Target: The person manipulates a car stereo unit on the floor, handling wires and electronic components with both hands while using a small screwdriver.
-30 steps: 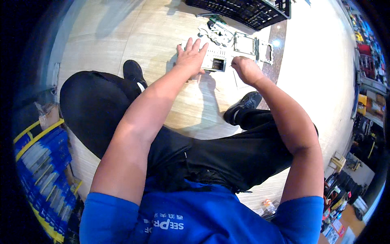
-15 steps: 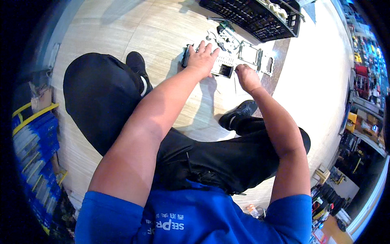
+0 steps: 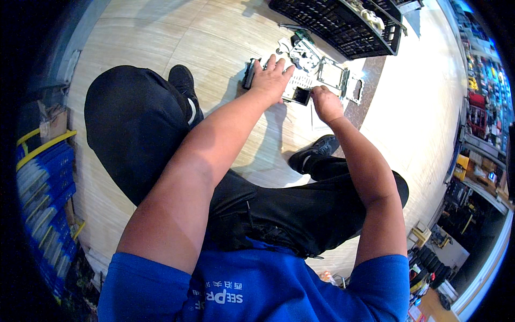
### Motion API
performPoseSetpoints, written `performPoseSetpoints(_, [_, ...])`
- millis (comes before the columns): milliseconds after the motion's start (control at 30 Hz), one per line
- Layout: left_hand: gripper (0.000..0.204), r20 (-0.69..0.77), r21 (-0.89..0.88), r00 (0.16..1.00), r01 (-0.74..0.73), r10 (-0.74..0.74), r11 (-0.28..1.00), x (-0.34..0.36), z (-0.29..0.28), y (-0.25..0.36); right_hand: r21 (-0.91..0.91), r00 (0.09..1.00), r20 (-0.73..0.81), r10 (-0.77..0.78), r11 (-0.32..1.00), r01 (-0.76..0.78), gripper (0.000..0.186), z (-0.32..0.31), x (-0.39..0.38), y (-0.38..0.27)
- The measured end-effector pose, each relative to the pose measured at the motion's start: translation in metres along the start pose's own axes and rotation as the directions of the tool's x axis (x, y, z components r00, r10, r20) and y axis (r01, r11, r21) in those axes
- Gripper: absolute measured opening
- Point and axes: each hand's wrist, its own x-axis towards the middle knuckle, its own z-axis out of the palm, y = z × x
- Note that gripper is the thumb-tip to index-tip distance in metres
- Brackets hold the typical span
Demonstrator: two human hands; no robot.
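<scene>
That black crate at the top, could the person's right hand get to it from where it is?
Probably yes, with a lean forward. The right hand is on the small parts on the floor, and the black crate lies just beyond them, with nothing tall between.

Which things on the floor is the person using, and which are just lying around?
In use:
- left hand pressing flat on the white panel
- right hand at the panel's near edge
- small dark square part between the hands

Lying about:
- black plastic crate
- square metal frame
- black bar-shaped piece
- blue bins
</scene>
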Motion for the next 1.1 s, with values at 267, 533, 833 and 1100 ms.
performPoseSetpoints(267, [0.103, -0.066, -0.029, 0.998, -0.006, 0.004, 1.000, 0.002, 0.006, -0.002, -0.064, 0.999, 0.046, 0.002, 0.998, 0.001, 0.016, -0.005, 0.002, -0.003])
performPoseSetpoints(533, [0.103, -0.033, -0.015, 0.999, -0.004, 0.003, 1.000, 0.000, 0.001, 0.000, -0.086, 0.997, 0.074, 0.010, 0.996, -0.003, 0.015, -0.007, 0.003, -0.007])
performPoseSetpoints(833, [0.104, 0.004, -0.011, 1.000, -0.001, 0.001, 1.000, -0.002, -0.004, 0.001, -0.031, 0.992, 0.045, 0.115, 0.993, -0.114, 0.018, 0.006, 0.010, -0.008])
performPoseSetpoints(1100, [0.104, 0.012, 0.010, 1.000, 0.004, -0.005, 1.000, -0.002, -0.004, 0.001, 0.266, 0.958, 0.009, 0.286, 0.923, -0.279, 0.026, 0.008, 0.011, -0.011])
